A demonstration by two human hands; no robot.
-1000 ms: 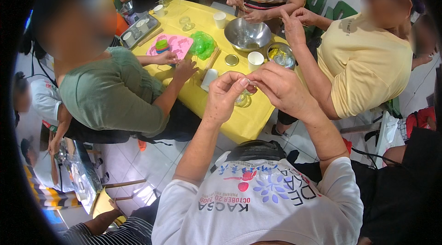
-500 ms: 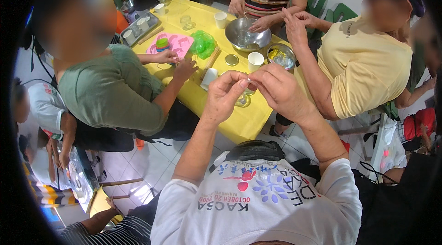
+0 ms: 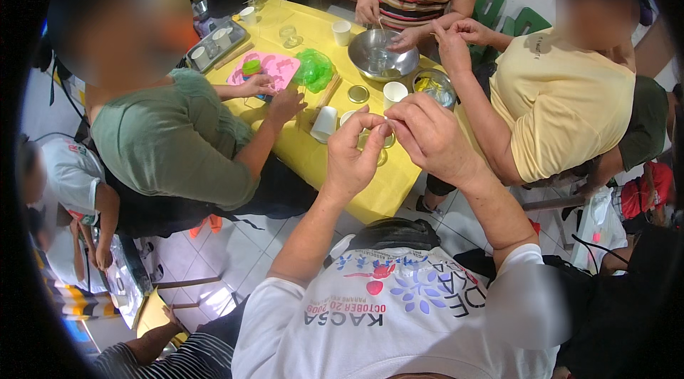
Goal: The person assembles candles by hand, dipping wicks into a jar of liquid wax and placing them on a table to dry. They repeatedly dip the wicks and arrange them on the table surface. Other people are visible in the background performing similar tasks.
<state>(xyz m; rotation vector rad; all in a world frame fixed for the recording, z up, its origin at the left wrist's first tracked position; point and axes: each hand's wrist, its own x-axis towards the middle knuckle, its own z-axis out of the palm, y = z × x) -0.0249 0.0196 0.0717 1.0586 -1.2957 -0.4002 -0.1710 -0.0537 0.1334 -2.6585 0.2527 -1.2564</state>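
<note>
My left hand [image 3: 352,151] and my right hand [image 3: 433,135] meet above the near end of the yellow-covered table [image 3: 356,197]. Both are closed in a fingertip pinch, thumb against fingers. Something tiny and whitish shows between the tips, too small to name. Just beyond my fingers stands a white paper cup [image 3: 394,92]. Another white cup [image 3: 324,122] lies tilted left of my left hand. Beneath the hands, a clear glass container [image 3: 382,158] is mostly hidden. A round gold lid [image 3: 358,93] lies flat beyond my left hand.
Co-workers stand around the table, their hands over it. A large metal bowl [image 3: 383,57] and a smaller metal bowl [image 3: 436,87] sit beyond my hands. Farther left are a pink mold [image 3: 274,69], a green plastic bag [image 3: 313,70] and a grey tray [image 3: 216,44] with cups.
My hands stay pinched together in nearly the same place. My left fingers have shifted slightly, and the whitish bit shows less. At the large bowl, the co-worker's hand has moved right.
</note>
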